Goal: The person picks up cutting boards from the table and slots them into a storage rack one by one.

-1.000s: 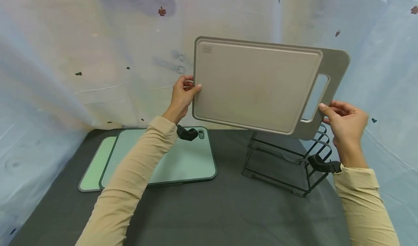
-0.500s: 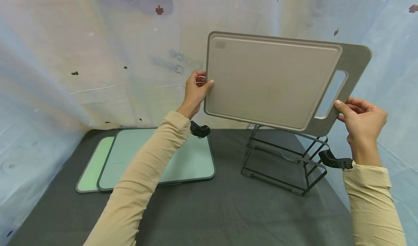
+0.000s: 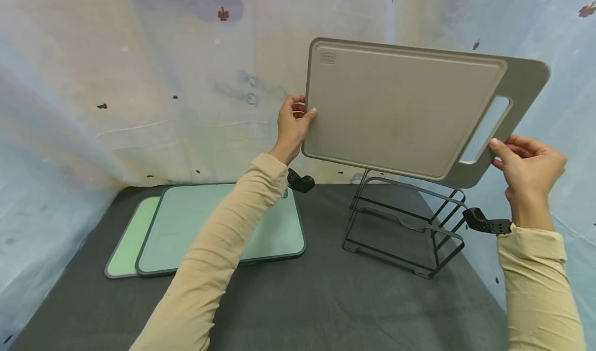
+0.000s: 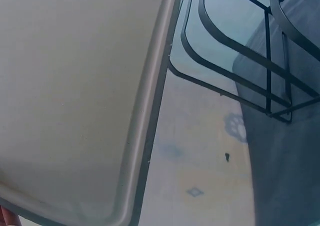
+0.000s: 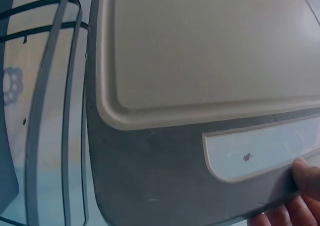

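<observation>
Rightward and slightly up, the taupe cutting board (image 3: 400,107) has shifted since the earlier frame. From the left, I see a light green board (image 3: 130,247) partly under a pale teal board (image 3: 186,214) on the tabletop (image 3: 326,299). The left hand (image 3: 293,126) pinches the taupe board's left edge, holding it above the dark wire rack (image 3: 413,229); I can't tell whether those touch. The right hand (image 3: 533,167) pinches its right end.
</observation>
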A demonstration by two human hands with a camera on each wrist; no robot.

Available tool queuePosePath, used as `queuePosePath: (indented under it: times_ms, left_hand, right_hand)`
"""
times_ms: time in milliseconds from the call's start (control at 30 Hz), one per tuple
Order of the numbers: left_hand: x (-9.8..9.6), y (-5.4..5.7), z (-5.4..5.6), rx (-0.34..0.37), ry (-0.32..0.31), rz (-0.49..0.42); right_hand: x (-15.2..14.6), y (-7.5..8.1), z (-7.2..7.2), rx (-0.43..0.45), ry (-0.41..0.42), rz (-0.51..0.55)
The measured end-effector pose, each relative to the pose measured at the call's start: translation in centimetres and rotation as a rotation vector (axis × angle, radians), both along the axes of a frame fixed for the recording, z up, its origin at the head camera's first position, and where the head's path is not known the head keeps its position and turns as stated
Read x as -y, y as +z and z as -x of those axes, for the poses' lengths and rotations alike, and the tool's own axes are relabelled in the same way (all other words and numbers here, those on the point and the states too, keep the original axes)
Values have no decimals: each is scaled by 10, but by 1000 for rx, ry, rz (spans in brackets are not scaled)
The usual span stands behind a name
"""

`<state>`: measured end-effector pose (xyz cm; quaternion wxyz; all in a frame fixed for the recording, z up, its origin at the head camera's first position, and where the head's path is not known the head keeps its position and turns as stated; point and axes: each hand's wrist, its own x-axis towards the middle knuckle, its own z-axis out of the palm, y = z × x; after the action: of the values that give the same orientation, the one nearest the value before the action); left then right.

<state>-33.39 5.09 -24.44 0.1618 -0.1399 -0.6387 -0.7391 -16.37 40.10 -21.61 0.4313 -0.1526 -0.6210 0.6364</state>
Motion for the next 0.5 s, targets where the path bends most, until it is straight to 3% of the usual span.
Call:
queuePosePath:
  times_ms: [300,500]
  left_hand:
    - [-21,2,-3,-29,5,6]
    - [-29,-1,-2,-27,22,12]
  right_hand:
    - [-16,2,-4,24,-93,-37]
    - [-23,1,-3,31,-79,-27]
